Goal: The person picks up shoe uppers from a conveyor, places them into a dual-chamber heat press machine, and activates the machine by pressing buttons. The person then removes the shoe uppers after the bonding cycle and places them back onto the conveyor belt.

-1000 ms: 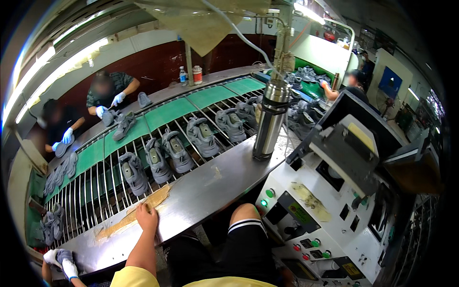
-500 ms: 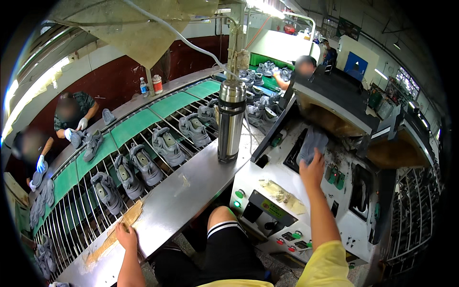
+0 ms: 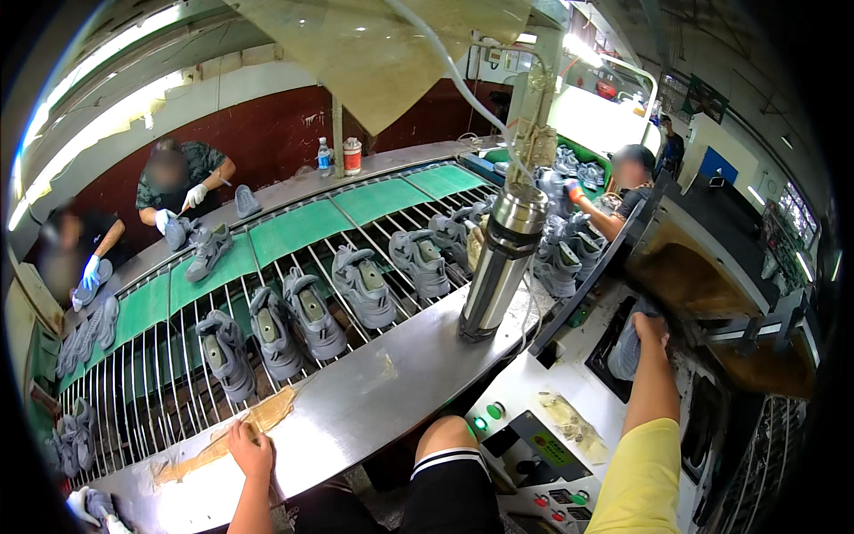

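My right hand (image 3: 654, 329) reaches into the raised-lid machine (image 3: 525, 378) on the right and grips a grey shoe (image 3: 624, 354). The shoe lies at the dark opening in the machine's top, and my hand hides part of it. My left hand (image 3: 250, 449) holds nothing; its fingers rest on the brown tape (image 3: 271, 410) along the steel counter (image 3: 382, 392). Beyond the counter, several grey shoes (image 3: 363, 287) stand in a row on the metal rods of the conveyor (image 3: 169, 356).
A tall steel thermos (image 3: 503, 271) stands on the counter between my hands. The heavy lid (image 3: 703, 258) tilts up beyond my right hand. Two people work across the conveyor; another (image 3: 614, 200) is at the far right. A white-gloved hand (image 3: 82, 505) shows at the lower left.
The view has swung left. My right hand has brought the shoe down into the machine's opening. My left hand stays on the tape. The white-gloved hand has come into view at the lower left.
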`<state>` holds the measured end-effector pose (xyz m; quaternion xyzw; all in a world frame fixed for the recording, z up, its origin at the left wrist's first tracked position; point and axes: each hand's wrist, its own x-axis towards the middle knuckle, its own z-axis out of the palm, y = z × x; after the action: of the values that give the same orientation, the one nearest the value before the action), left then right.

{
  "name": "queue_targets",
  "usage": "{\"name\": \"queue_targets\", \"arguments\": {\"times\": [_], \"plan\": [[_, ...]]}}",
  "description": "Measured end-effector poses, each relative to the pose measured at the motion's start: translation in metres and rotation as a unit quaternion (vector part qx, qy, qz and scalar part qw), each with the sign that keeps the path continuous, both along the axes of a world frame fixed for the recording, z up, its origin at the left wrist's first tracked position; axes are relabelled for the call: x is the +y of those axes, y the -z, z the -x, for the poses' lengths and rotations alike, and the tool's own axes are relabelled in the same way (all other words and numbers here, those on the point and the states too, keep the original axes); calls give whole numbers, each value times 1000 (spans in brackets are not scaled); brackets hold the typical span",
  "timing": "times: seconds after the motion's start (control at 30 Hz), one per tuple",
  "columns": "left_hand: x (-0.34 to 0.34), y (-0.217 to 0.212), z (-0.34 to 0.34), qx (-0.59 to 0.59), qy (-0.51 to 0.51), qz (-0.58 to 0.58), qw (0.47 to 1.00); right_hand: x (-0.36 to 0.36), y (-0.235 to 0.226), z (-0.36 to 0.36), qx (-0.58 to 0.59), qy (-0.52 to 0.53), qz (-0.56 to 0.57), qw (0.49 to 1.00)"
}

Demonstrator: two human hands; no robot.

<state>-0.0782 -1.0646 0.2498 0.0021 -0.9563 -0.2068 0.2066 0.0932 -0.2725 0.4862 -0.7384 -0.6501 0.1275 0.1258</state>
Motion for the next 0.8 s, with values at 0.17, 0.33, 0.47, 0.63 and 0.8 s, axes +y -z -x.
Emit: {"name": "queue_targets", "arguments": {"times": [0.17, 0.33, 0.47, 0.63, 0.8], "plan": [[8, 5, 6, -5, 7, 1, 1000, -23, -2, -25, 87, 47, -133, 986], [7, 6, 5, -2, -3, -6, 1000, -93, 8, -49, 212, -8, -386, 898], [0, 9, -5, 17, 17, 32, 999, -154, 44, -86, 549, -80, -413, 722], [81, -58, -92, -389, 96, -379, 834, -255, 14, -94, 786, -144, -144, 584], [143, -135, -159, -315, 433, -583, 611, -382, 32, -56, 760, -182, 283, 557]]}}
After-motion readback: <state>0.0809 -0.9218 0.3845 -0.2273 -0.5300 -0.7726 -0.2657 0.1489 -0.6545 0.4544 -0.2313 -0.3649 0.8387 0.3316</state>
